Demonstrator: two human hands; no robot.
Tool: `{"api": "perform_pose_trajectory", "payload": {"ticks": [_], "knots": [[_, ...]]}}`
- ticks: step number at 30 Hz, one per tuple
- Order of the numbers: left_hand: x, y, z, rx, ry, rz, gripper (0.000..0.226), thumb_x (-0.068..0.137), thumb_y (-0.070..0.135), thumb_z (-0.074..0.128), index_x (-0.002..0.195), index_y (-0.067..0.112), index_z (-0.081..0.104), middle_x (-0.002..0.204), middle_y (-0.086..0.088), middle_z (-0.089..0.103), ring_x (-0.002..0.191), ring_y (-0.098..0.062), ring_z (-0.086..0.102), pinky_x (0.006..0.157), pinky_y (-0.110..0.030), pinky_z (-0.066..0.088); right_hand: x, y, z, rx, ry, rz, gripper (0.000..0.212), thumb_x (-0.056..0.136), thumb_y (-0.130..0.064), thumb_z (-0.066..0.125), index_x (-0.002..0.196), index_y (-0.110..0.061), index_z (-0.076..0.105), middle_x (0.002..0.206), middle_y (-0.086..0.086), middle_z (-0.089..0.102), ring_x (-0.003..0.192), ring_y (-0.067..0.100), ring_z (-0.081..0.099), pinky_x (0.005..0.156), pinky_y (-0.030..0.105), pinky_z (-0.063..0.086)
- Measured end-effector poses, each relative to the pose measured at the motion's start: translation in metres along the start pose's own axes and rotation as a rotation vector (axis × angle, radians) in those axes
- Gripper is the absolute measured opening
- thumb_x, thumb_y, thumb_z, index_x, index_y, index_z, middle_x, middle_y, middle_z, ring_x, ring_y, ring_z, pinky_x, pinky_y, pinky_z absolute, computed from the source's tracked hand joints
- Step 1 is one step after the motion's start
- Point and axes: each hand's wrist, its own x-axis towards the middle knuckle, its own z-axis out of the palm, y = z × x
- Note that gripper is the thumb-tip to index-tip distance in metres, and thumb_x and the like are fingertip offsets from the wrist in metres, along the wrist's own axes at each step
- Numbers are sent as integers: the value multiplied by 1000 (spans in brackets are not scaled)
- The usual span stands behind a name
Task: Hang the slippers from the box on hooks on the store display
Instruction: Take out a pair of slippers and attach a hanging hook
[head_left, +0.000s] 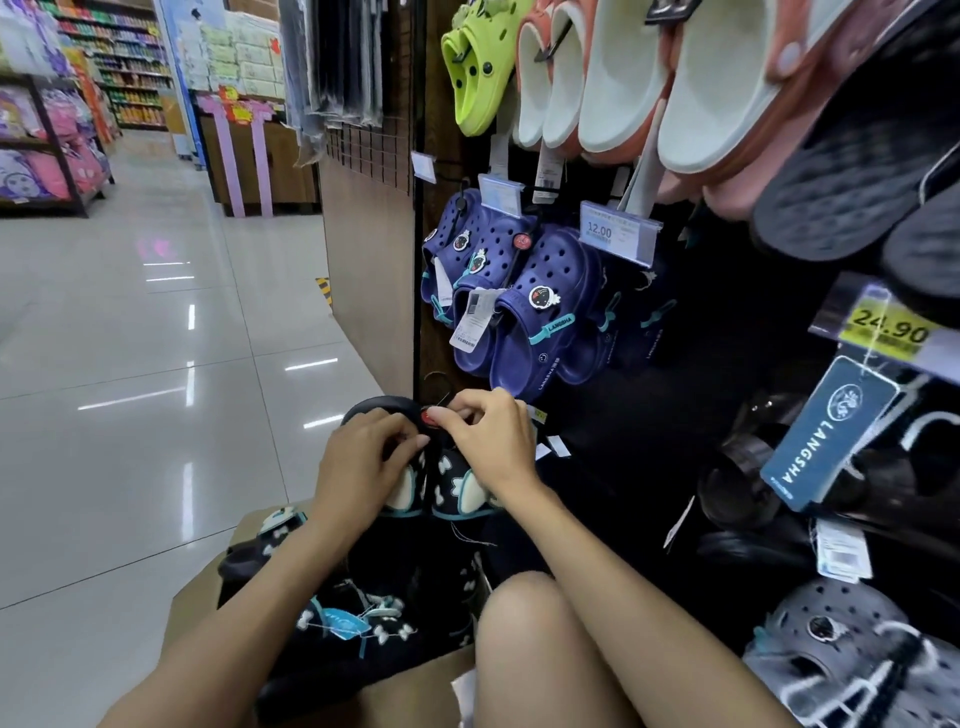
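At the left of the frame lies the shop aisle (156, 322), with stocked shelves (47, 130) at upper left; no writing there is legible. At lower centre stands the cardboard box (208, 603), holding more dark slippers (353, 618) with white bows and teal trim; it sits just beside the display, probably to keep stock within reach. Just above it, the left hand (363, 462) curls its fingers round the heel of a dark pair of slippers (447, 483), steadying it; the right hand (488, 441) pinches a small part at the top of the pair, beside a red button (428, 415), apparently readying the pair for a hook. Right of centre hang blue clogs (524, 306) marked "LANGSHA", under a price label (608, 234) reading "12.00"; a green clog (478, 73) hangs above. At far right, a yellow label (888, 327) reads "24.90"; a blue tag (826, 436) reads "LANGSHA".
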Motion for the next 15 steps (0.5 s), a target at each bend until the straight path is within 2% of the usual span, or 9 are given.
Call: {"api": "perform_pose_trajectory", "payload": {"ticks": [3,5,7,9,12,15], "knots": [[2,17,10,-54,-43,22,23,89,38,54,92,23,71,91,11,60,90,-16,55,76,-28,39,1,4,-29,-54,33,-19,24,77,-49,78,73,-26,74,58,-17,54,87,9,56,72,28,40],[4,30,17,-44,-76,62,25,89,37,54,101,25,73,103,9,62,98,-16,53,82,-28,38,3,9,-48,-71,69,-3,23,76,-48,79,71,-26,74,57,-19,55,90,10,55,81,32,44],[9,42,25,-37,-94,94,21,92,32,58,108,27,72,112,8,62,105,-18,51,89,-31,41,9,19,-66,-79,103,36,24,75,-48,79,67,-27,72,58,-17,59,92,13,57,90,38,44],[15,57,33,-44,-111,96,19,92,24,65,110,27,70,116,8,59,110,-19,50,92,-33,42,15,29,-85,-93,126,81,26,74,-49,78,65,-27,69,61,-14,63,94,15,59,91,35,37],[29,80,46,-2,-138,129,23,91,24,66,113,29,67,114,9,60,106,-20,54,86,-34,43,23,38,-116,-138,175,125,26,75,-50,76,66,-26,70,65,-12,65,97,13,55,88,30,28],[47,101,57,35,-179,132,24,92,30,63,116,32,63,103,14,57,100,-18,56,76,-32,40,33,49,-143,-161,232,147,31,72,-53,73,59,-26,65,58,-12,61,85,15,61,89,37,42]]}}
